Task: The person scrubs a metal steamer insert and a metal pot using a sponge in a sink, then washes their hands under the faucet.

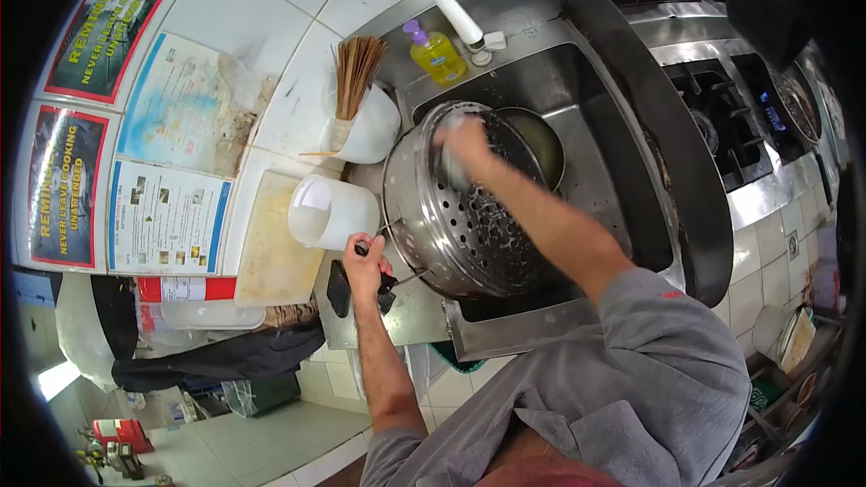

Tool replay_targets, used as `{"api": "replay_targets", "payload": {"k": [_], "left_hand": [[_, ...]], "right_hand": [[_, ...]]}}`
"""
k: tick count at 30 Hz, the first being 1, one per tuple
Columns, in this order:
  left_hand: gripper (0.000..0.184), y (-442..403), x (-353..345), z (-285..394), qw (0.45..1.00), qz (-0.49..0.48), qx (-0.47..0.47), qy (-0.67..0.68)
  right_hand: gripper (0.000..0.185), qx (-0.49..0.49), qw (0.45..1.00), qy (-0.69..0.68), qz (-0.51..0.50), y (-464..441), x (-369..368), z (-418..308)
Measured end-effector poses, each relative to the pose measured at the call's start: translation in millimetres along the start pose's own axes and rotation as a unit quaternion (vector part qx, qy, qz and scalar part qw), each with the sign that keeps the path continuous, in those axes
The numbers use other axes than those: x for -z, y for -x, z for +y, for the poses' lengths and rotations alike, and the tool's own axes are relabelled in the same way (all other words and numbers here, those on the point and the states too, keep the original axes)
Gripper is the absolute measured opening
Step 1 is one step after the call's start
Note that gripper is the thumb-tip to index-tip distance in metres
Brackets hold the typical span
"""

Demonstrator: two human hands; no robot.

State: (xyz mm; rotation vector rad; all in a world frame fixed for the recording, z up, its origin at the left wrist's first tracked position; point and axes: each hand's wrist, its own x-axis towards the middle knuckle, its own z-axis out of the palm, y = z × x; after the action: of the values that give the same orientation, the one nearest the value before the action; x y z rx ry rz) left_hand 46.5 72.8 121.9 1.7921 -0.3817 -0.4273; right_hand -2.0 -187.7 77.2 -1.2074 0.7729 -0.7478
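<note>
A large steel pot (419,185) with a perforated face was found over the left part of the sink (645,207); white streaks lay across the perforations. The person's left hand (364,266) was at the near left side of the pot, its fingers curled closed around a black handle (388,283); thin metal rods ran between that handle and the pot wall. The right hand (465,146) was over the far part of the perforated face, its forearm reaching in from the near right; motion blur covered this hand, and although something pale appeared to lie under the fingers, whether it was gripped could not be told.

Inside the sink, just right of the pot and partly hidden by it, was a round vessel (547,142) of greenish tone; at the far left edge of the sink stood a yellow soap bottle (437,56) with a purple pump, and right of it was a white tap handle (458,16). Left of the pot was a white tub (347,216), its open mouth towards the left; a pale, stained board (275,239) was just left of the tub; farther off, a bound bundle of brown twigs (356,77) overlapped a white rounded container (374,126). Red-bordered warning signs (113,25) were fixed to the tiled wall at far left; a gas burner (708,131) was noted at right, beyond the sink.
</note>
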Motion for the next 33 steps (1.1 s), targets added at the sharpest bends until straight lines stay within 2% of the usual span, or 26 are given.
{"api": "replay_targets", "payload": {"k": [1,2,3,4,6,8,9,10,11,12,14,16,17,18,20,21,22,24,26,28,29,30,31,32,33], "left_hand": [[0.019,6,7,-13,1.0,0.018,0.009,0.011],[0.019,12,13,-23,0.999,0.035,0.016,0.02],[0.018,19,14,-31,0.998,0.057,0.027,0.021],[0.018,26,11,-33,0.997,0.062,0.039,0.038],[0.018,36,6,-36,0.996,0.06,0.044,0.055],[0.019,41,7,-41,0.995,0.068,0.047,0.05],[0.019,39,6,-41,0.996,0.07,0.035,0.045],[0.019,39,7,-43,0.996,0.072,0.032,0.044],[0.021,39,8,-49,0.995,0.075,0.03,0.056],[0.022,41,11,-54,0.994,0.077,0.028,0.068],[0.023,39,14,-55,0.994,0.074,0.03,0.075],[0.023,38,11,-54,0.994,0.076,0.032,0.069],[0.023,37,11,-56,0.995,0.075,0.033,0.057],[0.023,36,11,-56,0.995,0.074,0.032,0.059],[0.022,37,12,-57,0.996,0.071,0.031,0.05],[0.022,38,11,-60,0.995,0.079,0.034,0.053],[0.022,38,9,-63,0.995,0.077,0.036,0.052],[0.018,39,7,-67,0.994,0.08,0.041,0.065],[0.018,38,2,-71,0.993,0.086,0.045,0.062],[0.02,41,2,-73,0.994,0.087,0.051,0.052],[0.02,39,1,-76,0.993,0.093,0.047,0.061],[0.02,38,2,-77,0.993,0.092,0.046,0.063],[0.02,37,3,-77,0.993,0.086,0.046,0.062],[0.02,38,4,-78,0.994,0.081,0.048,0.062],[0.02,37,1,-77,0.993,0.083,0.048,0.064]], "right_hand": [[0.017,0.065,0.993,0.064,-0.069,45,-1,-2],[0.028,0.095,0.986,0.079,-0.11,90,2,-6],[0.029,0.103,0.983,0.095,-0.123,119,10,10],[0.03,0.069,0.983,0.038,-0.168,137,25,9],[0.017,0.12,0.975,0.082,-0.171,144,31,2],[0.022,0.084,0.959,0.214,-0.166,107,12,-12],[0.018,0.133,0.97,0.176,-0.107,70,-5,-5],[0.019,0.11,0.978,0.164,-0.061,27,-16,-1],[0.021,0.026,0.967,0.252,-0.035,-22,-21,6],[0.027,-0.05,0.972,0.225,0.05,-60,-18,14],[0.03,-0.148,0.973,0.119,0.134,-82,-3,21],[0.029,-0.137,0.976,0.134,0.103,-77,-10,29],[0.025,-0.124,0.991,0.038,0.04,-43,-15,18],[0.021,-0.044,0.996,0.058,-0.061,-11,-14,13],[0.021,0.071,0.985,0.11,-0.112,60,-19,10],[0.022,0.149,0.987,0.031,-0.058,82,-19,2],[0.022,0.147,0.987,0.031,-0.056,71,-19,4],[0.022,-0.012,0.991,0.053,-0.118,21,-21,8],[0.021,-0.056,0.986,0.154,-0.011,-49,-19,22],[0.018,-0.205,0.978,0.047,0.005,-130,5,93],[0.018,-0.107,0.967,0.231,-0.016,-139,33,118],[0.019,-0.002,0.913,0.405,-0.037,-145,52,130],[0.019,0.0,0.913,0.406,-0.037,-146,53,133],[0.019,-0.096,0.956,0.272,0.057,-142,53,136],[0.02,-0.188,0.962,0.128,0.151,-136,54,127]]}}
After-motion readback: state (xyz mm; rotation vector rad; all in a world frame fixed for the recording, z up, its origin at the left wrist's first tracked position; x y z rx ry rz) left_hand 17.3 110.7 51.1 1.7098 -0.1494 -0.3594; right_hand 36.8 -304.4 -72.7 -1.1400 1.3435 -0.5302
